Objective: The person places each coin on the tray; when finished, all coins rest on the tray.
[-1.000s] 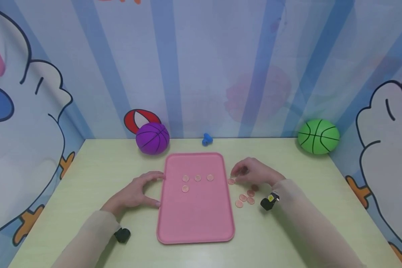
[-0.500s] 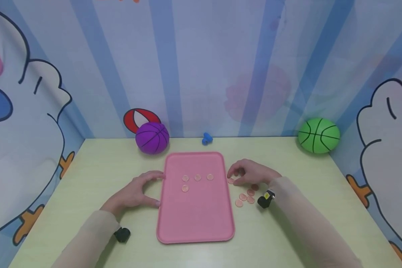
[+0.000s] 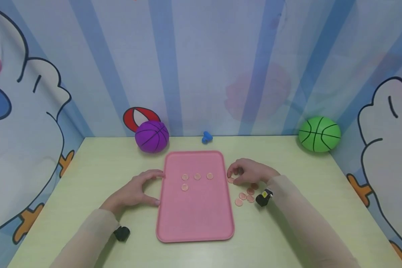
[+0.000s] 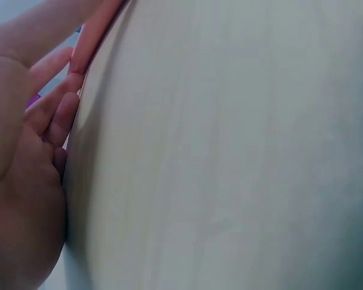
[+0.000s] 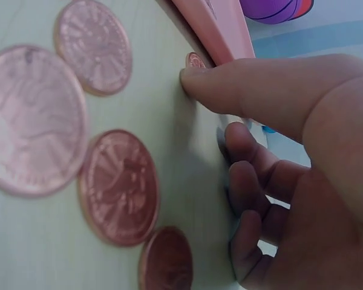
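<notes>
A pink tray [image 3: 195,219] lies on the table with several copper coins on it: three in a row and one coin [image 3: 185,187] below the row's left end. My left hand [image 3: 133,190] rests at the tray's left edge, thumb and fingers spread apart along the rim. Just outside the right rim, my right hand [image 3: 252,171] pinches a coin [image 3: 230,180] at the table, with the thumb tip touching it in the right wrist view; the index fingertip is hidden there. More loose coins [image 5: 120,187] lie below the right hand.
Behind the tray sit a purple ball [image 3: 152,136], a small blue object [image 3: 206,137] and, far right, a green ball [image 3: 319,134]. A printed backdrop [image 3: 204,67] stands along the table's rear edge. Each wrist wears a small black camera [image 3: 122,233].
The right hand has shifted slightly left, its thumb and fingertips closing in at the coin beside the tray. The left hand keeps its place, and the coins on the tray stay put.
</notes>
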{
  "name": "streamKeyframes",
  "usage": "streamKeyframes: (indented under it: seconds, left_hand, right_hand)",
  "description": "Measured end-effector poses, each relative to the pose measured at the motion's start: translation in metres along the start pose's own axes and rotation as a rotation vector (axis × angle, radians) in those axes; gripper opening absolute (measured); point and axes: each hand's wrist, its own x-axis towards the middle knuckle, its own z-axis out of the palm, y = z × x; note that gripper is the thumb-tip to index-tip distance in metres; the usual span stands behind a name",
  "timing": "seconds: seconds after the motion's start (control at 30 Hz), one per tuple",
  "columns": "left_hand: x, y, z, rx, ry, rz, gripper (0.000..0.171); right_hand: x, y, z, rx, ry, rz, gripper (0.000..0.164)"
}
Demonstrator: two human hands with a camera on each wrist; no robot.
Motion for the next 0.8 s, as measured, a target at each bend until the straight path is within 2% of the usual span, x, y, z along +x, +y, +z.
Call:
streamKeyframes:
  seconds: [0.2,0.33,0.8]
  left_hand:
    - [0.0013,0.0018,-0.0017,-0.001,-0.003,-0.011,0.095]
    - [0.0015,0.0008,-0.0018,-0.006,-0.008,-0.020,0.095]
    - [0.0008,-0.0022,-0.0002,-0.011,-0.005,-0.003,0.096]
  right_hand:
    - [0.0022,-0.0042,-0.0030,-0.087,-0.015,-0.042,0.021]
    - [0.0021,-0.0072,-0.0031,-0.113,-0.016,-0.039,0.020]
    - [0.0026,-0.0051,0.0010,-0.115,0.017,-0.053,0.020]
